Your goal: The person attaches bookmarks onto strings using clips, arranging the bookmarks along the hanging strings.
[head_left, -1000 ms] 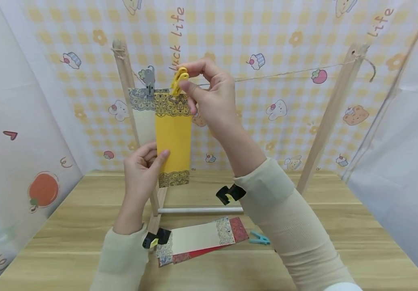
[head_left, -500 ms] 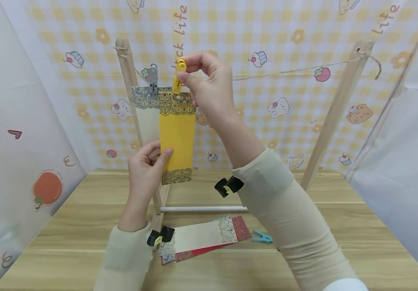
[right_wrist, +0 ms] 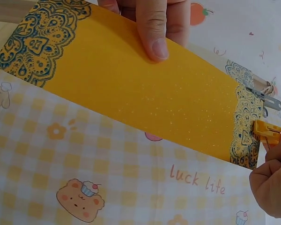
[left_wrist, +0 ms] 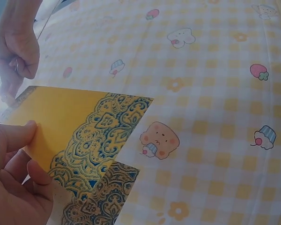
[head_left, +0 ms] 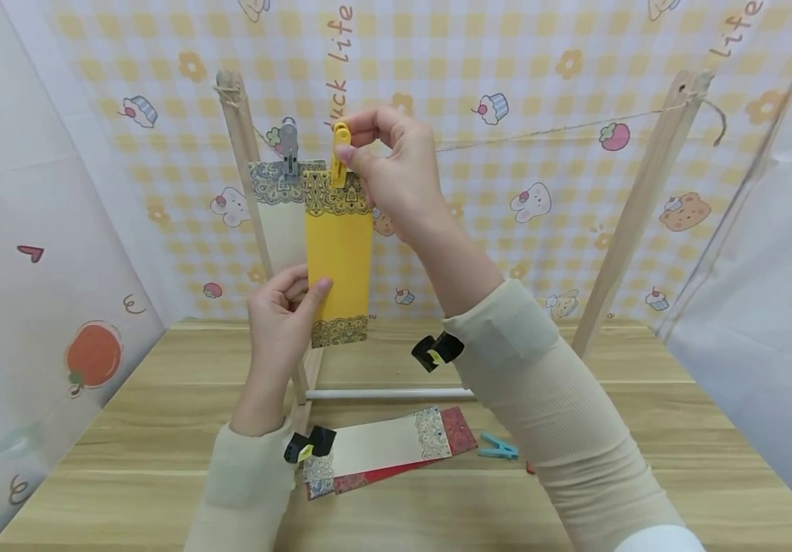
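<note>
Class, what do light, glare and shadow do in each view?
Head view: bright, even light; the yellow card shows clearly. Left wrist view: dimmer, pale glare at the left edge near the right hand. Right wrist view: soft shadow on the card beside the left hand.

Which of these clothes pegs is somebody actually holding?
The yellow peg, pinched in the right hand atop the yellow card. No hand touches the gray peg on the hanging cream card or the blue peg on the table.
</note>
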Demonstrator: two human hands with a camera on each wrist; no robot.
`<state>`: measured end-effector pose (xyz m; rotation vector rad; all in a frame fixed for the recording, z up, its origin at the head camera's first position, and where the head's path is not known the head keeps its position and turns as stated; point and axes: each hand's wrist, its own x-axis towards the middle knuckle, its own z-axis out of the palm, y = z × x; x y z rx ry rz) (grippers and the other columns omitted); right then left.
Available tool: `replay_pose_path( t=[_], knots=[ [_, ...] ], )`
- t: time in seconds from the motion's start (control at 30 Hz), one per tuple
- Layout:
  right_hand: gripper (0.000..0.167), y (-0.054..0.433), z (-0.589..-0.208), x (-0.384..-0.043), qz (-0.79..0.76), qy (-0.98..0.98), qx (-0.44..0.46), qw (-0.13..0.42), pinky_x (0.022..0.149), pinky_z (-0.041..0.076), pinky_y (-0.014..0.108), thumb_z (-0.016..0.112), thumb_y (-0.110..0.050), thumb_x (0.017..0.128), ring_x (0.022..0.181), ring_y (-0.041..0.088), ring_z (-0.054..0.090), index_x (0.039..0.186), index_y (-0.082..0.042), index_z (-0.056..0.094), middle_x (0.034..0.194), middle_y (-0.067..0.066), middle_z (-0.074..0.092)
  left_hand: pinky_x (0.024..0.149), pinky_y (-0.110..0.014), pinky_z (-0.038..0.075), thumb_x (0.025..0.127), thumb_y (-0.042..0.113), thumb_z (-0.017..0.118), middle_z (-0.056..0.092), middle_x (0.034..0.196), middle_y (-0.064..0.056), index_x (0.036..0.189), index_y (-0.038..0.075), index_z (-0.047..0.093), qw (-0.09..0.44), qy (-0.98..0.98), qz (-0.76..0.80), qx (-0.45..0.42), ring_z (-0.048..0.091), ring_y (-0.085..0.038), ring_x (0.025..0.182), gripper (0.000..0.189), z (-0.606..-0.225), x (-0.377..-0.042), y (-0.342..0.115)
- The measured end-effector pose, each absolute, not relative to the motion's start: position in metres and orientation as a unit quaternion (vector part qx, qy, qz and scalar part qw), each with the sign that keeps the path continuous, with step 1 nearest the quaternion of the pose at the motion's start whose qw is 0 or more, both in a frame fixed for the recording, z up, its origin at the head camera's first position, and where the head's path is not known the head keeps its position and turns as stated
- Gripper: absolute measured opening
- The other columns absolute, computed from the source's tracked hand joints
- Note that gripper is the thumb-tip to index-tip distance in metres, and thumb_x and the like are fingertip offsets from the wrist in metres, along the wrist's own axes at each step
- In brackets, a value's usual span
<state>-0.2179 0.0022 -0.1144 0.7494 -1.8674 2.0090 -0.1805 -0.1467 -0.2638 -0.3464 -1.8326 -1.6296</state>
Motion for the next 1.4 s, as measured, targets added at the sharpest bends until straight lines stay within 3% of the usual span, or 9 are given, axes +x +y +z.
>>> replay_pose_path(
  t=[0.33,0.5,0.77,0.97,1.1,1.23,1.4],
  knots=[
    [0.025,0.006,-0.118,-0.218,0.664,-0.681,0.279,0.134,0.040,0.033,0.019,0.063,0.004,0.093,0.040,0.009,0.036,0.117,0.002,0.067,0.089,0.003,0.055,0.046,-0.012,0.033,0.089,-0.002,0.070,0.069,0.077,0.032,0.105,-0.013,0.068,0.331,-0.698,-0.621,-0.135,0.048,0.001,0.051,0.020,-0.262,-0.178,-0.143],
    [0.033,0.009,-0.121,-0.218,0.662,-0.685,0.282,0.116,0.039,0.031,0.020,0.063,-0.002,0.095,0.040,0.009,0.037,0.128,-0.003,0.065,0.094,0.002,0.056,0.049,-0.012,0.039,0.089,0.001,0.071,0.069,0.076,0.032,0.105,-0.012,0.069,0.324,-0.704,-0.620,-0.125,0.054,0.002,0.055,0.020,-0.261,-0.177,-0.143],
    [0.040,0.015,-0.126,-0.216,0.672,-0.680,0.277,0.096,0.037,0.031,0.021,0.067,-0.008,0.094,0.044,0.014,0.052,0.133,-0.013,0.063,0.115,0.006,0.063,0.052,-0.013,0.043,0.090,0.003,0.071,0.072,0.079,0.024,0.104,-0.009,0.070,0.312,-0.716,-0.613,-0.120,0.059,0.002,0.060,0.018,-0.264,-0.177,-0.148],
    [0.039,0.022,-0.128,-0.212,0.690,-0.657,0.289,0.098,0.046,0.047,0.023,0.066,-0.006,0.094,0.050,0.017,0.060,0.133,-0.009,0.062,0.125,0.007,0.065,0.061,-0.012,0.051,0.091,0.002,0.070,0.069,0.077,0.029,0.106,-0.009,0.070,0.289,-0.735,-0.605,-0.100,0.064,0.005,0.067,0.019,-0.269,-0.173,-0.153],
    [0.034,0.029,-0.131,-0.211,0.690,-0.645,0.307,0.112,0.057,0.055,0.027,0.066,-0.005,0.095,0.051,0.016,0.062,0.129,-0.004,0.064,0.124,0.009,0.067,0.065,-0.013,0.053,0.091,0.002,0.069,0.077,0.085,0.006,0.107,-0.008,0.069,0.281,-0.745,-0.598,-0.094,0.067,0.005,0.071,0.019,-0.272,-0.170,-0.156],
    [0.029,0.037,-0.135,-0.208,0.702,-0.627,0.318,0.114,0.056,0.055,0.028,0.065,-0.004,0.094,0.050,0.018,0.061,0.123,0.000,0.065,0.118,0.012,0.070,0.061,-0.013,0.050,0.092,0.003,0.069,0.075,0.096,-0.021,0.107,-0.008,0.070,0.267,-0.764,-0.581,-0.083,0.066,0.005,0.072,0.019,-0.279,-0.167,-0.159],
    [0.023,0.050,-0.142,-0.204,0.702,-0.613,0.342,0.124,0.057,0.052,0.027,0.065,-0.004,0.095,0.051,0.021,0.062,0.117,0.001,0.068,0.111,0.010,0.072,0.061,-0.014,0.050,0.094,0.008,0.068,0.073,0.101,-0.025,0.110,-0.006,0.070,0.229,-0.783,-0.575,-0.062,0.066,0.006,0.073,0.021,-0.292,-0.161,-0.163]
  ],
)
